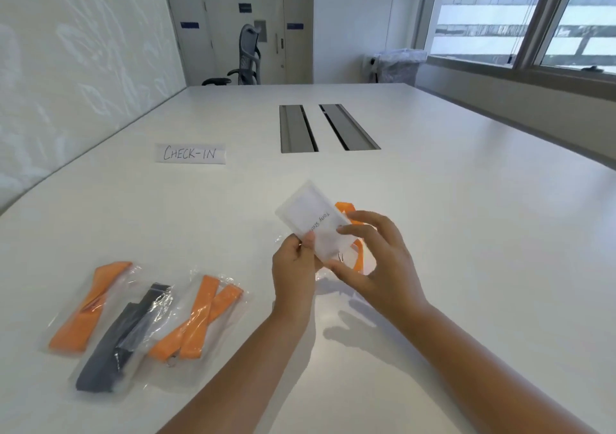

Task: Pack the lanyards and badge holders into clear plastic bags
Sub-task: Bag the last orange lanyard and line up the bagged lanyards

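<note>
Above the white table (pixel 466 233), both hands hold a clear badge holder (pixel 308 212) with a name card inside. My left hand (pixel 293 267) pinches its lower left edge. My right hand (pixel 376 257) holds its lower right side, index finger on its face. An orange lanyard (pixel 343 208) hangs behind the holder, partly hidden by my right hand; a crinkled clear bag (pixel 321 275) shows just below the hands. At the left lie three filled clear bags: one with an orange lanyard (pixel 88 307), one with a dark grey lanyard (pixel 116 340), one with an orange lanyard (pixel 196 317).
A paper sign reading CHECK-IN (pixel 190 153) lies on the table further back at the left. Two grey cable slots (pixel 326 127) are set into the table's middle. An office chair (pixel 246 57) stands at the far end.
</note>
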The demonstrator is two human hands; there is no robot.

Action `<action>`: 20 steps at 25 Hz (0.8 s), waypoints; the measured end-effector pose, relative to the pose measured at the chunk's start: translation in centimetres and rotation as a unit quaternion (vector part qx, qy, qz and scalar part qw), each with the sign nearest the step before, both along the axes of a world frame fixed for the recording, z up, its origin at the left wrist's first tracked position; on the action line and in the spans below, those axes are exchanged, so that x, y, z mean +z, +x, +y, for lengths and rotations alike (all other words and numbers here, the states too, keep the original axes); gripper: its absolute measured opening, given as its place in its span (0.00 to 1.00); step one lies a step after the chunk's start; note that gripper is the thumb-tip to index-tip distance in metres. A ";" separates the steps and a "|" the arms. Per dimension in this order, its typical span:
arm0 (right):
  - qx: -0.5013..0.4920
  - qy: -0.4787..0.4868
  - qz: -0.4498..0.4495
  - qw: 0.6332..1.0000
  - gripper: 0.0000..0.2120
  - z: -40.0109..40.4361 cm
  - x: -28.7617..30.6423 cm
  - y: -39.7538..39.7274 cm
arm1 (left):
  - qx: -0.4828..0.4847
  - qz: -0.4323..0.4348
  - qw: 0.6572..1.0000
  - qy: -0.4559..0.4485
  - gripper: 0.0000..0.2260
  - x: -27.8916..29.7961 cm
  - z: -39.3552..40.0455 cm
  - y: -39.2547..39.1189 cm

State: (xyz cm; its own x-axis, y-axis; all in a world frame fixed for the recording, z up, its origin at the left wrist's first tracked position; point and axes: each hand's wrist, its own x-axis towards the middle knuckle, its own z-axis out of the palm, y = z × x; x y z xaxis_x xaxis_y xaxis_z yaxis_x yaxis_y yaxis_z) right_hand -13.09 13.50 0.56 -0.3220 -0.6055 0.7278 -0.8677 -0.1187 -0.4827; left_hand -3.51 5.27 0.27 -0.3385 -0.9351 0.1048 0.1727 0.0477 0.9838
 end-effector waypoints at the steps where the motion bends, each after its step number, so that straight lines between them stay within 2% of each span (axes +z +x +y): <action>1: -0.005 -0.006 -0.048 0.999 0.15 0.2 0.2 -0.1 | 0.010 0.021 0.999 0.022 0.11 0.1 -0.4 0.0; 3: 0.006 0.079 -0.213 0.974 0.24 0.2 0.7 0.0 | 0.017 0.056 0.997 0.053 0.10 0.4 -0.8 0.2; 4: 0.026 0.160 -0.305 0.939 0.29 0.0 0.9 0.2 | 0.012 0.072 0.995 0.066 0.09 0.5 -0.9 0.2; 6: 0.091 0.285 -0.481 0.824 0.35 -0.3 1.4 0.1 | -0.016 0.093 0.993 0.076 0.09 0.8 -0.8 0.3; 7: 0.128 0.309 -0.546 0.768 0.37 -0.4 1.6 -0.2 | -0.032 0.101 0.992 0.076 0.09 1.0 -0.7 0.3; 9: 0.199 0.294 -0.648 0.674 0.36 -0.4 2.2 -0.8 | -0.049 0.100 0.992 0.057 0.09 1.2 -0.3 0.5; 10: 0.226 0.272 -0.685 0.636 0.35 -0.3 2.3 -0.8 | -0.043 0.086 0.995 0.036 0.09 1.3 -0.1 0.6; 11: 0.241 0.249 -0.707 0.616 0.33 -0.2 2.4 -0.8 | -0.029 0.070 0.997 0.011 0.08 1.4 0.0 0.7; 12: 0.242 0.228 -0.715 0.615 0.30 -0.2 2.4 -0.9 | -0.014 0.054 0.998 -0.015 0.08 1.5 0.2 0.8; 15: 0.208 0.196 -0.697 0.658 0.22 -0.2 2.5 -1.8 | -0.028 0.007 0.998 -0.049 0.08 2.0 0.9 1.1; 18: 0.171 0.251 -0.642 0.704 0.12 0.1 3.1 -3.0 | -0.105 -0.078 0.989 -0.062 0.07 2.4 1.1 1.4; 20: 0.146 0.278 -0.621 0.718 0.08 0.5 3.3 -3.6 | -0.168 -0.115 0.978 -0.054 0.08 2.3 0.9 1.5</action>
